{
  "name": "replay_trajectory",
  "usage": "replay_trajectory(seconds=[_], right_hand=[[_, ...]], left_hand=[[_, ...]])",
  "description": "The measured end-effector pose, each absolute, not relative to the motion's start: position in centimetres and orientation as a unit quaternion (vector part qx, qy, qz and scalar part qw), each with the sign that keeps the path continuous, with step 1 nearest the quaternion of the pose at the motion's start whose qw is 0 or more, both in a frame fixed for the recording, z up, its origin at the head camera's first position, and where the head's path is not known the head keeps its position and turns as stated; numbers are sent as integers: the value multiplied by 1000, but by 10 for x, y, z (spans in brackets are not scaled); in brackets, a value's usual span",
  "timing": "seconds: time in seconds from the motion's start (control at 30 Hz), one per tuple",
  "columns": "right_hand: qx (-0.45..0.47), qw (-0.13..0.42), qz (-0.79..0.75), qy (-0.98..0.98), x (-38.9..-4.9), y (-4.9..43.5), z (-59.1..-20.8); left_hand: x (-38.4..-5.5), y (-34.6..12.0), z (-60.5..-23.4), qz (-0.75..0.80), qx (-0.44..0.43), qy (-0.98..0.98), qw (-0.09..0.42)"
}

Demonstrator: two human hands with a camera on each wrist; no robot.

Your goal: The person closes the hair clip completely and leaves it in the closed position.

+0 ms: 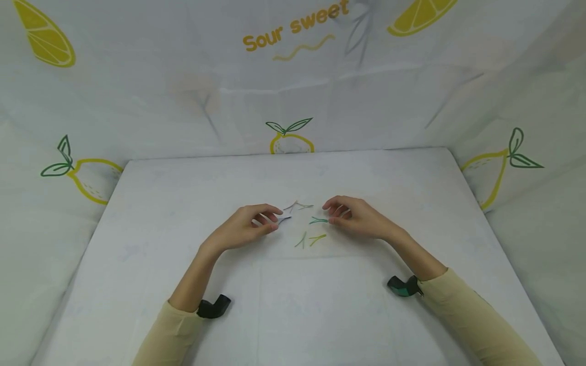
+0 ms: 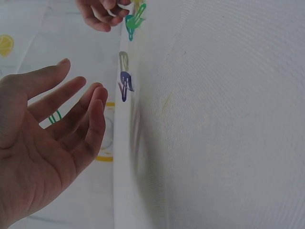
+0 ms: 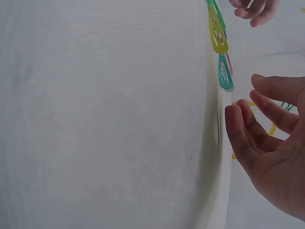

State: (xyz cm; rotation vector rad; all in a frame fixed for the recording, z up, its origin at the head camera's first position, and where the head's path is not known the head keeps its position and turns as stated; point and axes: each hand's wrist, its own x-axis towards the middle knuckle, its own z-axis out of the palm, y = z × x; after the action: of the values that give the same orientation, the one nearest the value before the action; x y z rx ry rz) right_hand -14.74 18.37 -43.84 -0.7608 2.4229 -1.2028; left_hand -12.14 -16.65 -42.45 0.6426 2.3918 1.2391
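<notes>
Several small snap hair clips, bent open, lie in a loose cluster on the white table. My left hand [image 1: 251, 224] hovers at the cluster's left side with fingers relaxed and holding nothing. Nearest to it is a dark blue-purple hair clip [image 2: 126, 86], below its fingertips in the left wrist view. My right hand [image 1: 359, 217], also holding nothing, is loosely bent on the other side, its fingertips right by a teal hair clip [image 3: 225, 72]. Closer to me are a yellow hair clip [image 1: 317, 239] and a green hair clip [image 1: 300, 240]. A greyish hair clip [image 2: 123, 60] lies behind the purple one.
The white tabletop [image 1: 293, 315] stretches around the clips. Behind it hangs a white curtain [image 1: 151, 101] printed with lemons and lettering, continuing along both sides. A black wrist mount [image 1: 215, 307] sticks out from the left sleeve, and another mount [image 1: 405, 286] from the right.
</notes>
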Motion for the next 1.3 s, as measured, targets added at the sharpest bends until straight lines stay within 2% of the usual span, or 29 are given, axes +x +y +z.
replay_trajectory(seconds=[1.3], right_hand=[[-255,185,-405,859,-151,183,-446]], left_hand=[[-134,-140,-435,454,226,835,215]])
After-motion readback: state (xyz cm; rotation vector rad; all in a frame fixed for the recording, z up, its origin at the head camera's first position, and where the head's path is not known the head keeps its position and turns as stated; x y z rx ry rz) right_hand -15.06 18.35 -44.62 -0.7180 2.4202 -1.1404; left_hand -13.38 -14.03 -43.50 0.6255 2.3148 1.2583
